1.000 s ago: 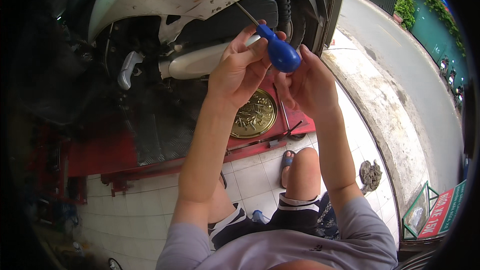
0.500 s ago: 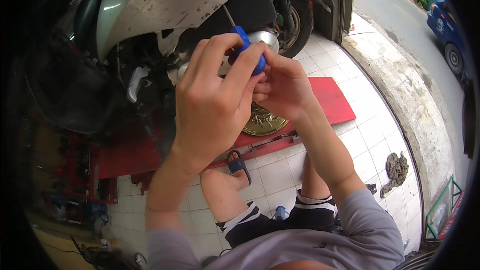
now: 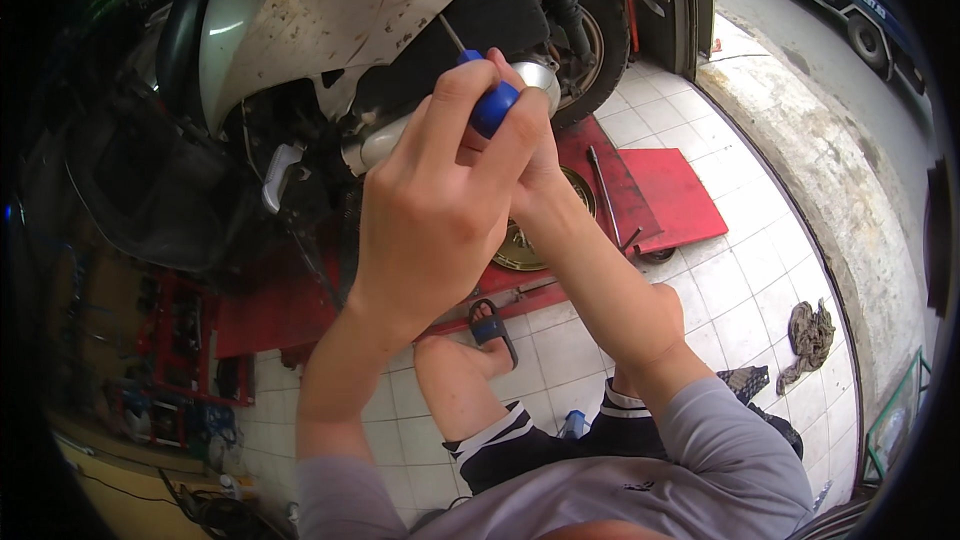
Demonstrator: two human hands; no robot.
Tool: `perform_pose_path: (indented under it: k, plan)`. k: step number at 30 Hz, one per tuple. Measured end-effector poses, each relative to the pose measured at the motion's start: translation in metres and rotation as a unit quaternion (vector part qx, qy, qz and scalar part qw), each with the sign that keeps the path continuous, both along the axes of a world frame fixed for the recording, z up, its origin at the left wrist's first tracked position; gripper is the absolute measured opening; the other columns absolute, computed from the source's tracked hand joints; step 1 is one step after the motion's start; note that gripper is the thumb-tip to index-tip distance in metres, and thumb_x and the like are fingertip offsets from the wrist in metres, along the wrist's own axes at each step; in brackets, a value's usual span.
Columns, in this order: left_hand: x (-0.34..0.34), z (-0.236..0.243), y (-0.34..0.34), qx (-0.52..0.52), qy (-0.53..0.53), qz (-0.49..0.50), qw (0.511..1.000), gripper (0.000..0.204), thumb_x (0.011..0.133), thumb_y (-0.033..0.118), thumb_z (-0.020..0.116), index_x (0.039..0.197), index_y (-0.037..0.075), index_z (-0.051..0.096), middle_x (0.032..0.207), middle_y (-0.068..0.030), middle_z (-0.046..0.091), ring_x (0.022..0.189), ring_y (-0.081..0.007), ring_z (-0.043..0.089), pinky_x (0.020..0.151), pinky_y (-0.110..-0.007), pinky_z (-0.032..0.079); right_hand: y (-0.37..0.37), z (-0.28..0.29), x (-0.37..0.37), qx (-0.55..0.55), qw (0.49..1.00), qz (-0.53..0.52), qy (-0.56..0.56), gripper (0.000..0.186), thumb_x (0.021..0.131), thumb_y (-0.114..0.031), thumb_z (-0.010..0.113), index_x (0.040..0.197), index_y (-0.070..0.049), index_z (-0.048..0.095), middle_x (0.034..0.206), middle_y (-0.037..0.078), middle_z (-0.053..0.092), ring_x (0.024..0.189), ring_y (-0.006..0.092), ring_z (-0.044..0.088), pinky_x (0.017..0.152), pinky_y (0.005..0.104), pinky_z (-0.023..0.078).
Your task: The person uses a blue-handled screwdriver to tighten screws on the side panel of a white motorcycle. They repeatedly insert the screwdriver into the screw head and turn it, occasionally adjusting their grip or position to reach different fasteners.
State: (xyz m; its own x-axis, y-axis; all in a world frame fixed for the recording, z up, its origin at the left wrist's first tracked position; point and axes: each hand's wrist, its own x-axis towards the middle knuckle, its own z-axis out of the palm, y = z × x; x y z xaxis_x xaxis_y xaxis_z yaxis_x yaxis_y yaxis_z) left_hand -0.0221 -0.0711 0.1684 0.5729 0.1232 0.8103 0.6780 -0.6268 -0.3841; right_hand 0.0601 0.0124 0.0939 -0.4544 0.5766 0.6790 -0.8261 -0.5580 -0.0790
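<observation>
A screwdriver with a blue handle [image 3: 492,110] and thin metal shaft points up and away toward the lower edge of the scooter's worn pale side panel [image 3: 330,10]. My left hand [image 3: 430,190] is closed, its fingers curled around the handle. Behind it, my right hand [image 3: 535,165] is closed at the same handle, one fingertip showing beside the blue collar; its other fingers are mostly hidden. The shaft's tip appears to meet the panel's edge, though actual contact is hard to make out. Below my hands, my right forearm partly covers a round gold-coloured dish [image 3: 520,258].
The scooter stands over a red platform [image 3: 690,195], where a long metal bar [image 3: 603,190] lies. Its rear wheel [image 3: 605,50] is at the far right. A crumpled rag [image 3: 808,340] lies on the white tiles. Beyond the kerb, a truck [image 3: 850,0] is on the road.
My right hand has shifted from the handle's butt end up behind my left hand, toward the collar. The view has moved slightly, exposing the metal bar. A different vehicle shows on the road.
</observation>
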Motion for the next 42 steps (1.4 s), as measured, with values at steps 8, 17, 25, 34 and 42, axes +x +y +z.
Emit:
perform_pose_path:
  k: [8, 17, 25, 34, 42]
  plan:
    - [-0.009, -0.011, 0.005, 0.001, -0.073, 0.004, 0.997, 0.030, 0.070, 0.007, 0.081, 0.093, 0.004, 0.061, 0.084, -0.0067, 0.052, 0.061, -0.0193, 0.060, 0.050, -0.032, 0.051, -0.009, 0.010, 0.005, -0.033, 0.999, -0.019, -0.010, 0.038, 0.098, -0.032, 0.059, 0.125, -0.006, 0.052, 0.110, 0.006, 0.063, 0.096, 0.0222, 0.063, 0.089, 0.0399, 0.051]
    - [-0.003, -0.007, 0.002, -0.038, -0.043, -0.021, 0.998, 0.027, 0.067, 0.004, 0.078, 0.081, 0.006, 0.055, 0.078, -0.0052, 0.053, 0.059, -0.0198, 0.059, 0.050, -0.029, 0.047, 0.013, 0.000, 0.011, -0.001, 1.000, -0.010, -0.022, 0.029, 0.096, -0.031, 0.064, 0.107, -0.004, 0.059, 0.097, 0.004, 0.065, 0.089, 0.0165, 0.065, 0.076, 0.0360, 0.056]
    - [-0.003, -0.004, 0.016, 0.019, -0.013, -0.066, 0.998, 0.028, 0.068, 0.003, 0.081, 0.078, 0.004, 0.055, 0.078, -0.0038, 0.059, 0.057, -0.0177, 0.058, 0.048, -0.026, 0.047, 0.019, -0.003, 0.015, 0.002, 1.000, -0.016, 0.009, 0.029, 0.098, -0.026, 0.060, 0.116, -0.004, 0.057, 0.110, 0.010, 0.062, 0.099, 0.0166, 0.063, 0.084, 0.0343, 0.055]
    - [-0.004, -0.008, 0.012, -0.011, -0.060, -0.050, 0.997, 0.034, 0.066, 0.000, 0.081, 0.097, 0.005, 0.066, 0.087, -0.0054, 0.064, 0.066, -0.0193, 0.064, 0.056, -0.029, 0.055, 0.002, 0.006, 0.009, -0.045, 0.997, -0.053, -0.022, 0.024, 0.097, -0.024, 0.062, 0.113, -0.006, 0.059, 0.107, 0.005, 0.064, 0.093, 0.0168, 0.063, 0.074, 0.0333, 0.052]
    - [-0.003, 0.000, 0.019, 0.017, 0.044, -0.104, 0.993, 0.034, 0.063, 0.003, 0.084, 0.090, 0.003, 0.063, 0.090, -0.0084, 0.060, 0.066, -0.0176, 0.064, 0.052, -0.028, 0.054, 0.027, 0.000, 0.015, -0.007, 1.000, -0.002, -0.026, 0.029, 0.095, -0.031, 0.064, 0.107, -0.005, 0.059, 0.101, 0.006, 0.065, 0.082, 0.0157, 0.063, 0.071, 0.0290, 0.055]
